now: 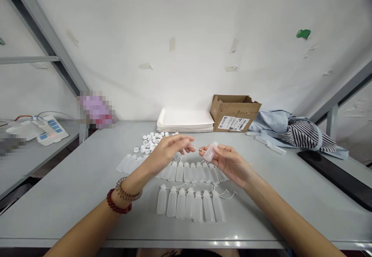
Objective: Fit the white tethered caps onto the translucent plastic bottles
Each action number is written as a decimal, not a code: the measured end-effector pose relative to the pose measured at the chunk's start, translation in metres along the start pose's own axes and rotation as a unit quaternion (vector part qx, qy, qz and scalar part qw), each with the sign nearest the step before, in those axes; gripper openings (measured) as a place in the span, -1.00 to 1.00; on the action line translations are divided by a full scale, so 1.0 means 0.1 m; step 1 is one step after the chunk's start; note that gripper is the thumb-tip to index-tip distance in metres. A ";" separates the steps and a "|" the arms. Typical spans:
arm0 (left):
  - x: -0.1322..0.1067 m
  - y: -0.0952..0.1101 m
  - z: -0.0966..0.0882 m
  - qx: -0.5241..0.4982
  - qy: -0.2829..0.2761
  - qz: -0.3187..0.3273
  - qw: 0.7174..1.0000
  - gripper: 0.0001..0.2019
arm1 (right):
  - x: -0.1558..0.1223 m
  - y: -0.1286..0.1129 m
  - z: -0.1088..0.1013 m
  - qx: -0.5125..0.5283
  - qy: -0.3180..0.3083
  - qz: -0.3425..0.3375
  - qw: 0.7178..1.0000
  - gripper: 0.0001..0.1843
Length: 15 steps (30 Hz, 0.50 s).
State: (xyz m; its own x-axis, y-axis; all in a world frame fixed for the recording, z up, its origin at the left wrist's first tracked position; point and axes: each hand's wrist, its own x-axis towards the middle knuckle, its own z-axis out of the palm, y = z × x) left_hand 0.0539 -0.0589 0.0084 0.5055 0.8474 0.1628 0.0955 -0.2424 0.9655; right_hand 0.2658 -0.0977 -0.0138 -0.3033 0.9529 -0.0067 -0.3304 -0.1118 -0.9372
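- The right hand (229, 162) was raised above the grey table (72, 187), palm turned inward, its fingers curled around a small translucent bottle (210, 151) held tilted, the neck end pointing toward the other hand.
- The thumb and forefinger of that hand pinched the bottle near its middle; the remaining fingers were loosely bent beneath it.
- The left hand (170, 148) hovered just beside the bottle, fingers extended and drawn close together toward the thumb. Whether they pinched a small part could not be determined; the fingertips were blurred.
- The two hands were near each other but not touching.
- Below the hands lay two rows of like bottles (190, 204), flat on the table, side by side, some with thin tethers showing.
- A scatter of white caps (149, 141) lay on the table beyond the left hand.
- Further back stood a stack of white sheets (186, 120) and an open cardboard box (235, 112), just beside each other.
- Striped and blue cloth (296, 129) lay to the right of the box.
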 end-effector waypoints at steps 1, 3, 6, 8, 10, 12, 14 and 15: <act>-0.01 0.00 0.02 0.054 -0.001 0.010 0.999 -0.74 | -0.01 0.01 0.02 -0.020 -0.011 0.004 1.000 -0.75; -0.04 -0.01 0.07 0.151 -0.004 0.043 0.988 -0.78 | -0.03 0.02 0.04 -0.052 -0.028 0.009 0.998 -0.74; -0.07 -0.07 0.15 0.258 -0.009 0.149 0.955 -0.84 | -0.04 0.05 0.06 -0.069 -0.039 0.016 0.997 -0.70; -0.08 -0.12 0.17 0.314 -0.017 0.218 0.924 -0.82 | -0.04 0.06 0.05 -0.068 -0.043 0.022 0.996 -0.68; -0.08 -0.15 0.17 0.351 -0.025 0.257 0.900 -0.80 | -0.04 0.06 0.05 -0.061 -0.052 0.030 0.996 -0.66; -0.07 -0.15 0.17 0.363 -0.017 0.274 0.890 -0.80 | -0.04 0.05 0.05 -0.049 -0.060 0.037 0.996 -0.67; -0.07 -0.13 0.17 0.348 0.025 0.270 0.898 -0.82 | -0.05 0.03 0.07 -0.051 -0.061 0.034 0.996 -0.68; -0.07 -0.11 0.17 0.329 0.056 0.258 0.907 -0.84 | -0.05 0.02 0.08 -0.063 -0.058 0.024 0.996 -0.69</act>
State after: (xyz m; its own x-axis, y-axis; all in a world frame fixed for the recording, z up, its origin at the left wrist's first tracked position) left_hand 0.0637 -0.0698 -0.0067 0.5412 0.5746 0.6139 0.3803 -0.8184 0.4307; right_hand 0.2596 -0.1051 -0.0126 -0.4190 0.9078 -0.0199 -0.2000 -0.1137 -0.9732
